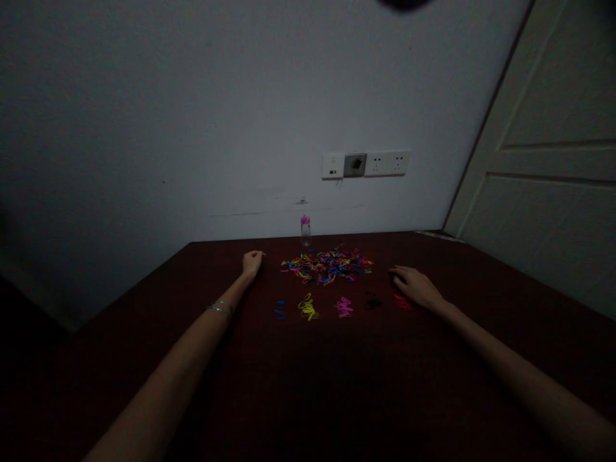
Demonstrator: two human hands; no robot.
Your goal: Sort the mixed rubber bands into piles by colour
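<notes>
On the dark red table lies a mixed heap of small multicoloured rubber bands (pixel 332 263). In a row nearer to me are little groups in single colours: blue bands (pixel 280 310), yellow bands (pixel 308 308), pink bands (pixel 343 307), black bands (pixel 372 303) and red bands (pixel 402 302). My left hand (pixel 253 262) rests left of the heap with its fingers curled in; whatever they may hold is hidden. To the right of the heap, my right hand (pixel 414 285) lies palm down with fingers stretched out, just above the red bands.
Behind the heap a small clear bottle (pixel 306 234) with a pink top stands near the wall. Sockets and switch plates (pixel 366 165) are on the pale wall. A panelled door (pixel 543 154) rises at the right. The room is dim.
</notes>
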